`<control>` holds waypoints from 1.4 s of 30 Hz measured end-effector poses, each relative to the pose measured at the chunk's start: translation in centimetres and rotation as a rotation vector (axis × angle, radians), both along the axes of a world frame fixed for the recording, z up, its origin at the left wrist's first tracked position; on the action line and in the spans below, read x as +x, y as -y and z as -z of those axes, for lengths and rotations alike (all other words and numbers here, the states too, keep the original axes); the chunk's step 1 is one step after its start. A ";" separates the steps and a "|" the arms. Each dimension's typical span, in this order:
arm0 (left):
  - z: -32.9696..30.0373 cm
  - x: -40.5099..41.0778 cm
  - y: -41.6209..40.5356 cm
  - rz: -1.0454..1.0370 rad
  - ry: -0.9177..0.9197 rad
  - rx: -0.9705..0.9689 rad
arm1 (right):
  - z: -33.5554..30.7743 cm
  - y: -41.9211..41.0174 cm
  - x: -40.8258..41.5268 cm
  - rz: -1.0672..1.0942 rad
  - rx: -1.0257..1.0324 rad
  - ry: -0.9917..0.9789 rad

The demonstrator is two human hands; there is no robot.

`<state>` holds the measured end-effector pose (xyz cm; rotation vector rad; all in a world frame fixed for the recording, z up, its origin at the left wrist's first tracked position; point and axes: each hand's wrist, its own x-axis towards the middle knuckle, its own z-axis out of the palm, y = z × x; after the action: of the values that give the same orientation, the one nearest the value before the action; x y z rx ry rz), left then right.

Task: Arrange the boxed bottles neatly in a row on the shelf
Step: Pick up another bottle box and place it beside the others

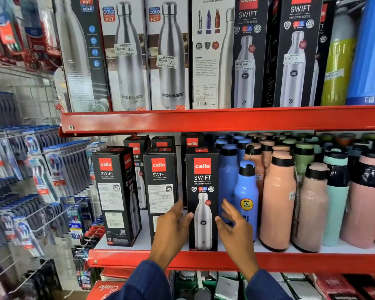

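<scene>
Tip hazard: your hands flanked the front box (202,198), spread.
Your right hand (236,232) sat beside the blue bottle (247,191); your left hand (173,226) neared the middle box (159,187).

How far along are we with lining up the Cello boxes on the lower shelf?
Partway. The front-right box stands upright at the shelf edge, bottle picture forward, with the left hand and right hand open on either side of it. Still to do: the left box sits angled, the middle box shows its text panel, and the gaps are uneven.
</scene>
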<state>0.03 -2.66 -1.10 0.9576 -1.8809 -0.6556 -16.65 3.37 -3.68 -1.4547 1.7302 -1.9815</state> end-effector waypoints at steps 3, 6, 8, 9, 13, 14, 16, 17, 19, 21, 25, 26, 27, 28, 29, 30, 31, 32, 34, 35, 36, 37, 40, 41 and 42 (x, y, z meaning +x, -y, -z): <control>0.0 2.0 -1.1 -0.087 -0.032 -0.048 | -0.3 -0.9 1.0 0.110 -0.111 0.005; -0.3 3.9 -1.6 -0.188 -0.100 -0.052 | -1.0 -1.3 3.4 0.142 -0.205 -0.031; -0.6 4.9 -1.8 -0.245 -0.155 -0.047 | -1.3 -1.1 5.5 0.069 -0.222 -0.069; -0.7 5.4 -1.8 -0.272 -0.176 -0.041 | -1.4 -0.9 6.7 0.014 -0.201 -0.087; -0.5 6.9 -0.9 -0.303 -0.138 -0.041 | -1.4 0.6 10.5 -0.134 -0.030 -0.200; -0.3 7.1 -0.2 -0.294 -0.123 -0.046 | -1.4 1.2 11.1 -0.138 0.009 -0.221; -0.2 7.4 0.9 -0.252 -0.082 -0.035 | -1.6 2.3 12.1 -0.097 0.066 -0.249; -0.3 7.3 1.3 -0.231 -0.051 -0.024 | -1.7 2.8 12.3 -0.067 0.092 -0.261; -0.8 7.4 2.3 -0.176 -0.018 -0.003 | -1.7 3.9 13.0 -0.002 0.134 -0.260; -0.8 7.5 3.4 -0.101 -0.029 -0.002 | -1.6 5.0 13.6 0.066 0.169 -0.250; -1.0 7.9 5.0 0.027 -0.094 0.072 | -1.6 5.9 14.6 0.163 0.179 -0.196; -0.8 8.1 5.4 0.054 -0.132 0.090 | -1.8 5.9 14.8 0.184 0.156 -0.174; -0.8 8.3 5.5 0.065 -0.154 0.112 | -2.0 5.6 15.1 0.204 0.125 -0.151; -0.9 8.5 5.6 0.082 -0.191 0.119 | -2.2 5.4 15.3 0.223 0.089 -0.134; -1.0 8.8 5.5 0.087 -0.216 0.128 | -2.4 5.1 15.7 0.238 0.049 -0.129; -1.0 9.1 5.6 0.095 -0.247 0.125 | -2.6 4.8 16.0 0.248 0.012 -0.131; -1.1 9.4 5.6 0.097 -0.276 0.121 | -2.8 4.5 16.3 0.247 -0.023 -0.134; -1.1 9.7 5.6 0.099 -0.317 0.104 | -2.9 4.2 16.6 0.231 -0.059 -0.128; -1.3 10.2 5.7 0.101 -0.376 0.059 | -3.3 3.7 17.2 0.169 -0.113 -0.093; -1.3 10.5 5.8 0.106 -0.394 0.044 | -3.5 3.4 17.3 0.133 -0.132 -0.076; -1.5 10.7 6.0 0.122 -0.418 0.035 | -3.8 3.1 17.3 0.108 -0.148 -0.067; -1.6 11.0 6.2 0.149 -0.442 0.039 | -4.1 2.7 17.2 0.098 -0.164 -0.066; -2.2 11.9 6.7 0.238 -0.482 0.066 | -4.9 2.1 16.1 0.126 -0.188 -0.071; -2.3 12.3 6.8 0.272 -0.475 0.071 | -5.2 2.0 15.6 0.112 -0.164 -0.083; -2.5 12.5 6.8 0.310 -0.475 0.081 | -5.4 2.0 15.1 0.085 -0.126 -0.104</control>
<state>12.57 -9.42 1.36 0.4990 -1.5902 -1.0492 -1.54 1.37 1.70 -1.5748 1.7654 -2.1298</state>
